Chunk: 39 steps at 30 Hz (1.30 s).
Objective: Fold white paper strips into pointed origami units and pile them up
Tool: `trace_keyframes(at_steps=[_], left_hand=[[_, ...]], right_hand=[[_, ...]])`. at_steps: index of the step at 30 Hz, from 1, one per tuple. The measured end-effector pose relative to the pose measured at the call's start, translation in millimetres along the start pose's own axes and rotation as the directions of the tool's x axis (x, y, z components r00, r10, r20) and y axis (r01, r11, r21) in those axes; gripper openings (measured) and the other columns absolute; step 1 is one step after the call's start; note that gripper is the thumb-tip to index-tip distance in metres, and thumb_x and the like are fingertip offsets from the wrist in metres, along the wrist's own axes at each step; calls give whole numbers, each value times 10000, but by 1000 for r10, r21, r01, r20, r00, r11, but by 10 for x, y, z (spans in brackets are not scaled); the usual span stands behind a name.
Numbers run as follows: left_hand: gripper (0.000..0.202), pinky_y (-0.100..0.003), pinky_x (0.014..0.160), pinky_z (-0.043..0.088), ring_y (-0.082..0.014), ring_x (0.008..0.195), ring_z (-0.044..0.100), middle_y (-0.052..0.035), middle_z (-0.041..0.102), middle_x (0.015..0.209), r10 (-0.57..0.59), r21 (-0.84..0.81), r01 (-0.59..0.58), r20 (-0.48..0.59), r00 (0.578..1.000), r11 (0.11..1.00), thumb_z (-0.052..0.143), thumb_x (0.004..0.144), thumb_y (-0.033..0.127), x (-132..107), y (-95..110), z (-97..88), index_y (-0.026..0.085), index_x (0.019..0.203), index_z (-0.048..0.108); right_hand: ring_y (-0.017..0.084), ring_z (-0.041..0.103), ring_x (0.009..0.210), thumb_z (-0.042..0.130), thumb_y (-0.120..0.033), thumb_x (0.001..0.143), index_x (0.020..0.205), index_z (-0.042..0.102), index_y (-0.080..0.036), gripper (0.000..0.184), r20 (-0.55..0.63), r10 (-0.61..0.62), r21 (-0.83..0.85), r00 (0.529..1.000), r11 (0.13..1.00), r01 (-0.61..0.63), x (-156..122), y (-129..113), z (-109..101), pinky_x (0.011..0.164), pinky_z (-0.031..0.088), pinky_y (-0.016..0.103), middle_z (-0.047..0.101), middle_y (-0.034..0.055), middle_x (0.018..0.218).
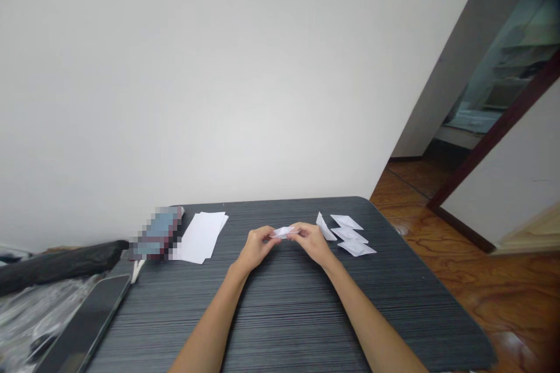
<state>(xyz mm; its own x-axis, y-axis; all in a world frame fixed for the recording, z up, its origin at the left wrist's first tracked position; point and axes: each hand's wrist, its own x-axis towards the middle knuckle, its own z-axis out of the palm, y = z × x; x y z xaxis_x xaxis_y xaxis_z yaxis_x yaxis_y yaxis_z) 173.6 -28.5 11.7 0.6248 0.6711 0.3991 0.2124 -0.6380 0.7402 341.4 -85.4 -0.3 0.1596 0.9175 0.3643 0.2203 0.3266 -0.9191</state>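
Both hands meet over the far middle of a dark striped table [280, 315]. My left hand [256, 246] and my right hand [311, 240] each pinch one end of a small folded piece of white paper [283, 232], held just above the tabletop. Right of my right hand lie several folded white paper pieces [352, 236], one of them standing up beside my knuckles. A stack of flat white paper sheets [202, 236] lies to the left of my left hand.
A blurred-out object [156, 234] sits at the table's far left corner. A dark tablet or phone [85, 326] lies at the left edge beside a black bag [56, 265]. A white wall stands behind; wooden floor [481, 280] and a doorway lie to the right.
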Motion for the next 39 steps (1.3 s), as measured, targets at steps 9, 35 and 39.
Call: trace_keyframes(at_steps=[9,35,39], left_hand=[[188,-249,688,413,-135,739,530,-57,592,808,144,86,-144,13,990,986,457,792,258,-1,8,-12,152,855,600],[125,-275,713,415,-151,761,545,-61,574,832,49,40,-48,-22,999,998,456,774,239,-34,61,69,147,837,513],[299,-246,628,436,-123,617,575,-30,612,742,-130,-228,115,-50,990,967,525,735,288,-6,64,105,141,985,451]], right_hand=[[168,578,749,595,-233,665,657,606,-153,82,-26,-57,-43,998,997,56,-6,-18,-27,694,450,276,631,60,801],[142,568,599,597,-297,653,694,600,-148,154,-63,41,7,997,999,-41,-36,46,76,574,468,256,619,40,691],[122,566,548,605,-290,644,778,576,-163,187,-53,68,91,996,994,-63,-36,-25,105,548,471,241,610,10,661]])
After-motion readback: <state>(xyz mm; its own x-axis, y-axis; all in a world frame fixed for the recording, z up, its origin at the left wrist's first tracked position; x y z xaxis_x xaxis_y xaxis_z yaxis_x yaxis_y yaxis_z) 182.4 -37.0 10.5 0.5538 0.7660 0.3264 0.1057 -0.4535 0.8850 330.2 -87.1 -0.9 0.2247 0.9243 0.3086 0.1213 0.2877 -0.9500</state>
